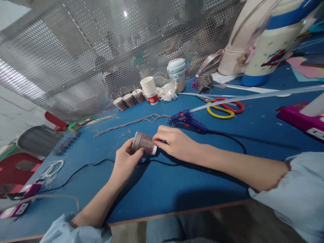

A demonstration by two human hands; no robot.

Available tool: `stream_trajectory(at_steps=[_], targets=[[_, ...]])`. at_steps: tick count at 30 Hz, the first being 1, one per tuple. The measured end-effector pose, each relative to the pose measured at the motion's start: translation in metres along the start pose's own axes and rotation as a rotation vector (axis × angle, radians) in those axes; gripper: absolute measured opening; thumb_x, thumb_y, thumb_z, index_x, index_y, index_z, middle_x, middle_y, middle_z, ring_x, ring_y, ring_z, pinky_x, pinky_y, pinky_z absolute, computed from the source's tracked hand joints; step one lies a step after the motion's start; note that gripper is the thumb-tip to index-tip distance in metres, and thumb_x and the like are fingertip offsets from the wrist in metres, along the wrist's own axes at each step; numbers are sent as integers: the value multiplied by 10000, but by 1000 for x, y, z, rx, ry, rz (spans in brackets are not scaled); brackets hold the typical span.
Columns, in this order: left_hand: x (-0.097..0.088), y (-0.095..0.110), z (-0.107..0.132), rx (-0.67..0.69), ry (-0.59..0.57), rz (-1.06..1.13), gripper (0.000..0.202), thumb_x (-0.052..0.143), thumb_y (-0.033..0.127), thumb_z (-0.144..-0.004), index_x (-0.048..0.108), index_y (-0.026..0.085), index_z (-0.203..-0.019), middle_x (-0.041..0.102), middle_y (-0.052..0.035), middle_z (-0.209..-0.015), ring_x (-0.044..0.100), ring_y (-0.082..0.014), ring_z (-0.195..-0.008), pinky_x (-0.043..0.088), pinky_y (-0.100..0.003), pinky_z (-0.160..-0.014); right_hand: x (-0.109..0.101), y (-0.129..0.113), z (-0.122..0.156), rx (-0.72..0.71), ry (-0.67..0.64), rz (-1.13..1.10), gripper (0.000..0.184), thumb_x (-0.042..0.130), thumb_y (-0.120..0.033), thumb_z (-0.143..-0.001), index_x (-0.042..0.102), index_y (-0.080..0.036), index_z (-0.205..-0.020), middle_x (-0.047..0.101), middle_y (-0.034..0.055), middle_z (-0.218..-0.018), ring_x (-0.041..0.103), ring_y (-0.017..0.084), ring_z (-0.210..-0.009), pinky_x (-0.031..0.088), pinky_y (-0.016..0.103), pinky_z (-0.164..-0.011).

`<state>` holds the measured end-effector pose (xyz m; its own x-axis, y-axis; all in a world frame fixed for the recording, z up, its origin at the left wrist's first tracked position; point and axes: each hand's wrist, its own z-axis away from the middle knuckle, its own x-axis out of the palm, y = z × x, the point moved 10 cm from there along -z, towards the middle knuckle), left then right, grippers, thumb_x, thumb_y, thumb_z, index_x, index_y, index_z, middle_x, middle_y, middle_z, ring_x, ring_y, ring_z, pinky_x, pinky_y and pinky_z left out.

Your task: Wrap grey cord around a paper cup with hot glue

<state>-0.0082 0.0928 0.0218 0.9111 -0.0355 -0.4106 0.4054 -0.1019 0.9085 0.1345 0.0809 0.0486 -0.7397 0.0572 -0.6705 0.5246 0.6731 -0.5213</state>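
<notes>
A paper cup (143,143) wound with brownish-grey cord lies on its side in the air above the blue table, a white band showing at its right end. My left hand (128,157) is closed round the cup, thumb on the near side. At that white end, my right hand (174,141) pinches with its fingertips; whatever is between them is too small to make out. Just beyond the right hand rests a blue glue gun (186,119) with a long clear glue stick. A bundle of grey cord strands (129,124) stretches across the table behind the cup.
Cord-wrapped cups (129,100) and a stack of paper cups (149,88) stand along the perforated metal screen (101,57). Scissors (225,108) with red and yellow handles lie right of the glue gun. A black cable (96,164) crosses the table. Bottles (273,47) stand at back right.
</notes>
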Motion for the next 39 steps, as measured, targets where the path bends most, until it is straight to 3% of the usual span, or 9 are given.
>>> stream_trajectory(at_steps=[10,19,26,39], targets=[[2,3,5,9,-15,30,295,643,241,-716,642,150,-996,591,45,-673,423,-69,-478,352,-188,-441,-11,-11,2,-42,67,-77,157,525,-104,-894,650,-146,-809,538,21,-766,532,137,-719,413,264,-676],[4,-1,5,-27,-43,41,340,645,256,-739,622,141,-1059,518,67,-590,393,-63,-441,324,-178,-399,-16,-20,4,-91,83,-109,170,502,-109,-903,637,-150,-809,555,25,-765,534,140,-732,423,265,-679],[3,0,4,5,-50,62,288,637,241,-752,617,145,-1023,517,67,-622,409,-61,-465,356,-171,-414,-21,-9,3,-18,161,-125,145,569,-66,-850,653,-150,-766,568,5,-730,522,114,-665,408,244,-637],[0,4,5,49,-24,66,299,645,242,-738,610,134,-1014,542,60,-640,429,-62,-475,380,-168,-421,-19,1,3,70,157,-159,132,612,-46,-819,673,-144,-755,542,-17,-687,506,101,-644,388,234,-606]])
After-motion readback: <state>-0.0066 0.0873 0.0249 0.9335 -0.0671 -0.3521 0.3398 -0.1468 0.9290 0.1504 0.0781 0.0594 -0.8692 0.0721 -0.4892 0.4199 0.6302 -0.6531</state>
